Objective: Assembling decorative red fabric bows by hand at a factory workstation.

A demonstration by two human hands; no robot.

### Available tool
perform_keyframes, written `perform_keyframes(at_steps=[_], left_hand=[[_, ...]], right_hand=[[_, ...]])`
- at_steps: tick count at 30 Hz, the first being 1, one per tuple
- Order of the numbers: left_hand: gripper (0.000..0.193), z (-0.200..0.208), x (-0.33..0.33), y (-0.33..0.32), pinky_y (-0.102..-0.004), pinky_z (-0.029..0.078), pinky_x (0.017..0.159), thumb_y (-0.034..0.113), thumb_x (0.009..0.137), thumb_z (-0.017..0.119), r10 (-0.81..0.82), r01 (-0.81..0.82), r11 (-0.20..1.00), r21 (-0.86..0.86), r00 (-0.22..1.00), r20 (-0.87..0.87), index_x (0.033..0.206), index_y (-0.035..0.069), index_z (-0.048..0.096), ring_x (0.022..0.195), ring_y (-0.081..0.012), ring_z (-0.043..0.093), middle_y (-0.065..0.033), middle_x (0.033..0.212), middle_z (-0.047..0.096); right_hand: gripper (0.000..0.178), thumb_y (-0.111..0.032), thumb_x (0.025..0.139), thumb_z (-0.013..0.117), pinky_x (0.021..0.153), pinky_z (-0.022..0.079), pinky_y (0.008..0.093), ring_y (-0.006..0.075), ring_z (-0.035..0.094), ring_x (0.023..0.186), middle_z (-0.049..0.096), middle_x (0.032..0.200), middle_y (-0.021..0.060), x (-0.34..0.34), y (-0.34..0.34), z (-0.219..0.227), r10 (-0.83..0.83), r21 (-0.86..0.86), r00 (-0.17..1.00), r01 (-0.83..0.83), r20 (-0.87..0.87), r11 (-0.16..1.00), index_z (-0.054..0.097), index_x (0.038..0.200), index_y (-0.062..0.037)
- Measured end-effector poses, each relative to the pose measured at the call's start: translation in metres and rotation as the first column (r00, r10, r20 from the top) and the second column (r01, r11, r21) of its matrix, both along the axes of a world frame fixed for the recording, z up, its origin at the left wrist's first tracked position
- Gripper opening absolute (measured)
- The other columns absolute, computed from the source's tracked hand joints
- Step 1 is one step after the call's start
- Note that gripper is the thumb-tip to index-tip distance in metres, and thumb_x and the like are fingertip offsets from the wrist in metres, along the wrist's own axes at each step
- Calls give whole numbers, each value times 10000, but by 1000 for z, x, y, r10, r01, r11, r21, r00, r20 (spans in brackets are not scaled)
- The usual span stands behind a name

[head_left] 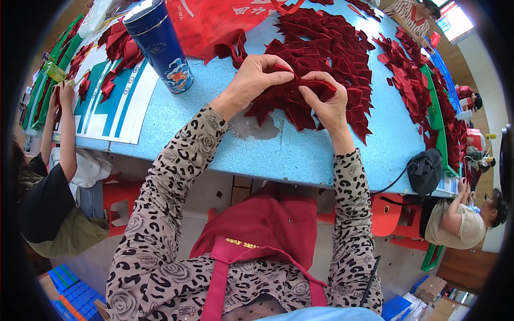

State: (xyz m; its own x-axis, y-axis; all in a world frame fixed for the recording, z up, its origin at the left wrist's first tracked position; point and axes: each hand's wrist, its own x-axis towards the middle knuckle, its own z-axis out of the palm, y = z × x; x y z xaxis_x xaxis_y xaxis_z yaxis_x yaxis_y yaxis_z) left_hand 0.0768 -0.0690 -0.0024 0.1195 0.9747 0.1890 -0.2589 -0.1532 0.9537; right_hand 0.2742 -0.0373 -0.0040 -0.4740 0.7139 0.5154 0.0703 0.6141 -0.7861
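Observation:
Over the near edge of a heap of dark red velvet bows [321, 45], my two hands meet with a piece of dark red velvet ribbon [320, 89] between them. My left hand [254, 84] pinches its left part with thumb and forefinger. The right part is gripped by my right hand [327, 107], thumb below and fingers folded over. It looks like a bow, though my fingers cover much of it. More bows lie just under my hands. Left of the heap, a loose ribbon loop [231, 48] rests near my left wrist.
A blue lidded tumbler [158, 45] stands left on the light blue table [267, 158], beside a red bag [211, 21]. At right are another bow pile [401, 69], a green tray [438, 115] and a black bag [424, 170]. Other people sit at both sides.

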Motion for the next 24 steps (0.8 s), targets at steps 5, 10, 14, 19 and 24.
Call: perform_keyframes(at_steps=[5, 10, 14, 19, 24], left_hand=[[108, 0, -4, 0, -207, 462, 703, 98, 820, 674, -25, 47, 995, 89, 971, -239, 879, 7, 673, 759, -57, 566, -4, 819, 642], [90, -5, -4, -2, -214, 461, 714, 84, 825, 657, -42, 91, 982, 165, 958, -282, 858, 0, 648, 772, -52, 560, 1, 811, 631], [77, -6, 1, -4, -220, 455, 720, 72, 832, 650, -10, 66, 981, 185, 958, -287, 841, -2, 629, 781, -49, 551, 9, 805, 619], [52, -18, 10, 0, -202, 443, 746, 56, 861, 632, 77, 12, 942, 336, 965, -251, 869, 4, 635, 801, -42, 542, 26, 853, 602], [49, -22, 24, 0, -210, 441, 731, 60, 864, 629, 190, -144, 897, 418, 979, -68, 854, 12, 632, 788, -57, 547, 12, 819, 613]], right_hand=[[169, -4, 778, 691, 731, 466, 207, 64, 576, 796, 633, 900, 14, 1, 3, -3, 50, -19, 997, -49, 50, 999, 632, 936, -5], [151, 2, 766, 691, 737, 460, 212, 73, 570, 801, 627, 891, 23, -1, 1, -4, 75, -18, 993, -74, 88, 997, 624, 902, -3], [143, 0, 761, 693, 750, 459, 220, 82, 570, 816, 626, 889, 36, 0, 2, -6, 82, -10, 994, -82, 79, 997, 620, 883, -1], [140, -7, 764, 700, 713, 464, 213, 67, 570, 777, 635, 865, 23, -1, 1, -5, 42, -114, 999, -41, 5, 993, 636, 888, -5], [129, -26, 781, 708, 675, 470, 200, 47, 570, 732, 645, 844, 3, -4, -5, 1, -46, -257, 993, 16, -109, 966, 654, 897, -11]])
